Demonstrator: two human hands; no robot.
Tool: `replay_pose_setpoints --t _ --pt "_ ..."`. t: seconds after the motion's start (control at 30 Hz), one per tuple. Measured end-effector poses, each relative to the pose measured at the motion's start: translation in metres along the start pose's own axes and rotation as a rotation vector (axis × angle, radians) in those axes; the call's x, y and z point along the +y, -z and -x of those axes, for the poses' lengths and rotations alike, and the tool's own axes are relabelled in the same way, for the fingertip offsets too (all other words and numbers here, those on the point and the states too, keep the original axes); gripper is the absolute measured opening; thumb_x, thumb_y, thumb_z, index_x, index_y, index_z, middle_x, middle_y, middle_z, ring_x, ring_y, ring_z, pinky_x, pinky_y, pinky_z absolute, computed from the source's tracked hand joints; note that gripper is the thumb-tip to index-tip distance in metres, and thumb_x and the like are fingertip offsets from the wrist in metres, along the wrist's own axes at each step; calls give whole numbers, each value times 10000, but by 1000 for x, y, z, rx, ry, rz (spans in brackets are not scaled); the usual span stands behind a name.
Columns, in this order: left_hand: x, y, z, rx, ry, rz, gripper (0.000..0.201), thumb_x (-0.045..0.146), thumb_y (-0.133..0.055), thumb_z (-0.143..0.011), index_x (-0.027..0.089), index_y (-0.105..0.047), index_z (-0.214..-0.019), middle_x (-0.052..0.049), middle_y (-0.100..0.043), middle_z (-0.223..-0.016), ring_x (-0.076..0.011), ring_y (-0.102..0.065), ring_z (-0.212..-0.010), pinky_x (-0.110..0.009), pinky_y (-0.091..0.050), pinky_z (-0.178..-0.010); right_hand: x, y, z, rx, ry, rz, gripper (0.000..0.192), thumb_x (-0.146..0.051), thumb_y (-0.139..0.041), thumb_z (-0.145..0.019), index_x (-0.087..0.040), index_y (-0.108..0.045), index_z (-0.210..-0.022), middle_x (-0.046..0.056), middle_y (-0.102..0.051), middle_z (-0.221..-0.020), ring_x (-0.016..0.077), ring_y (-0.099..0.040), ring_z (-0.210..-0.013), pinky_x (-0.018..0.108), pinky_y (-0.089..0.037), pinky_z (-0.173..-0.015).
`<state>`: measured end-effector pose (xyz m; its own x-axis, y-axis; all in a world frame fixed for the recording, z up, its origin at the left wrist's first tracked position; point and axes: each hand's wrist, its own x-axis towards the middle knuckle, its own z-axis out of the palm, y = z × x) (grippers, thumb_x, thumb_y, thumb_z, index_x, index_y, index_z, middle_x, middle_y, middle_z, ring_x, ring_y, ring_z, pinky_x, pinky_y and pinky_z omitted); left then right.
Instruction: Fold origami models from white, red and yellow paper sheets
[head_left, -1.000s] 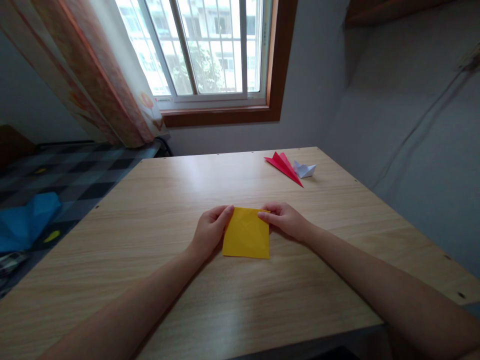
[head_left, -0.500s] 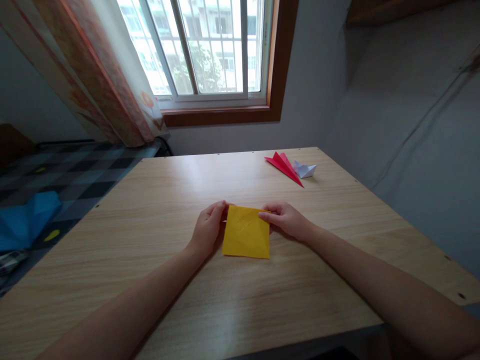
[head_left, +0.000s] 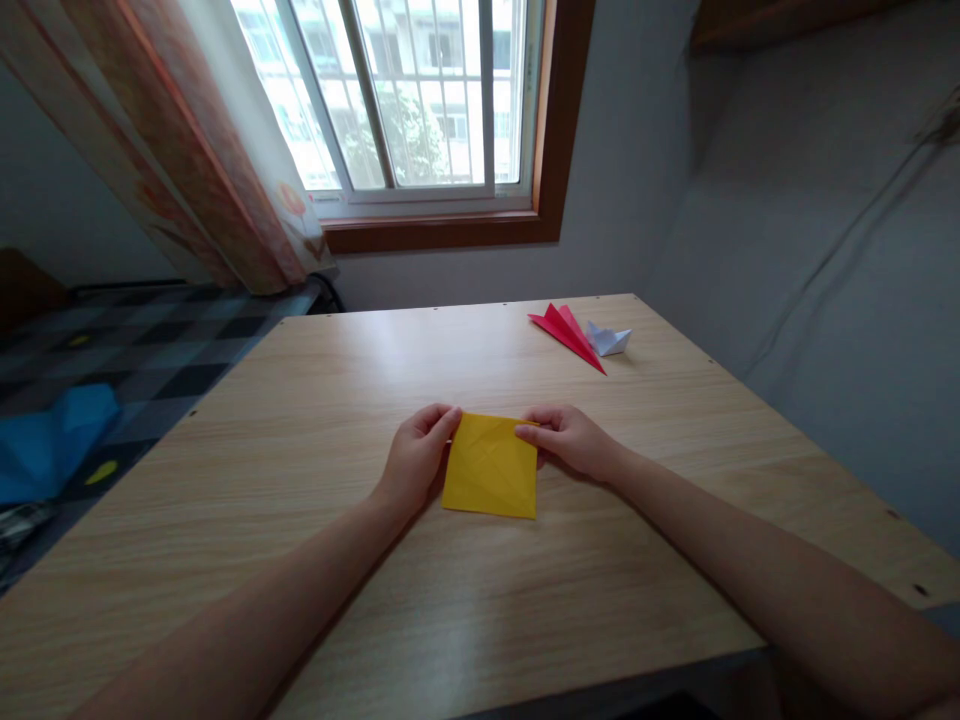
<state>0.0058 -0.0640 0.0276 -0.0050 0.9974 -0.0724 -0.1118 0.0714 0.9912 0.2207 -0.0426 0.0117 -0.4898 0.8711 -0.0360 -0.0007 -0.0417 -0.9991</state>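
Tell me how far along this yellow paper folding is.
Done: a red folded paper piece and a small white folded paper piece lie at the far side of the wooden table. In hand: left hand and right hand pinch the creased yellow square paper's top corners. Left: shaping it; it lies nearly flat.

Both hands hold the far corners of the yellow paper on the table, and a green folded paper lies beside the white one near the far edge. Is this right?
Not quite: the folded paper beside the white one is red, not green, as the head view shows. The rest holds: the left hand and right hand pinch the far corners of the yellow paper on the table.
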Motion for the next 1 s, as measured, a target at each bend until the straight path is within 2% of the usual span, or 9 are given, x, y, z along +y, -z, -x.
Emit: replay_pose_setpoints --t 0.2,0.4,0.53,0.8,0.9,1.0 --pt "2 0 0 -21 27 31 331 458 -761 -700 163 -631 -772 8 -636 -678 -134 -580 -600 -221 -454 -544 1 0 0 6 5 -8 377 -527 -730 -754 -154 -695 -798 17 -672 -730 133 -621 -639 232 -528 -557" --pt "10 -2 1 -173 81 13 388 448 -781 -692 173 -662 -939 -45 -721 -830 -184 -663 -689 -267 -515 -618 4 1 -4 77 1 -89 387 -516 -753 -736 -148 -710 -847 19 -674 -744 125 -622 -635 214 -527 -535" --pt "11 -1 2 -244 111 -63 432 446 -811 -658 146 -687 -943 -105 -745 -916 -241 -691 -763 -304 -533 -641 5 1 -5 125 3 -159 401 -508 -769 -725 -146 -714 -889 28 -684 -781 125 -635 -664 208 -538 -550" --pt "9 -2 2 -209 46 -38 386 418 -808 -657 148 -709 -914 -93 -749 -902 -237 -686 -779 -299 -525 -675 2 0 -5 139 11 -211 390 -469 -776 -734 -153 -723 -956 42 -705 -862 124 -651 -712 183 -559 -551" --pt "9 -3 3 -194 27 -21 393 426 -806 -657 147 -708 -916 -91 -745 -908 -239 -685 -796 -305 -525 -694 0 0 -4 104 -3 -201 399 -418 -809 -704 -160 -715 -994 47 -720 -901 124 -656 -707 182 -557 -540" --pt "8 -2 3 -200 29 -24 389 430 -796 -670 142 -705 -914 -87 -740 -899 -227 -680 -782 -303 -525 -695 0 1 -5 79 -3 -174 376 -386 -825 -683 -148 -719 -954 46 -724 -864 124 -656 -688 185 -555 -542"
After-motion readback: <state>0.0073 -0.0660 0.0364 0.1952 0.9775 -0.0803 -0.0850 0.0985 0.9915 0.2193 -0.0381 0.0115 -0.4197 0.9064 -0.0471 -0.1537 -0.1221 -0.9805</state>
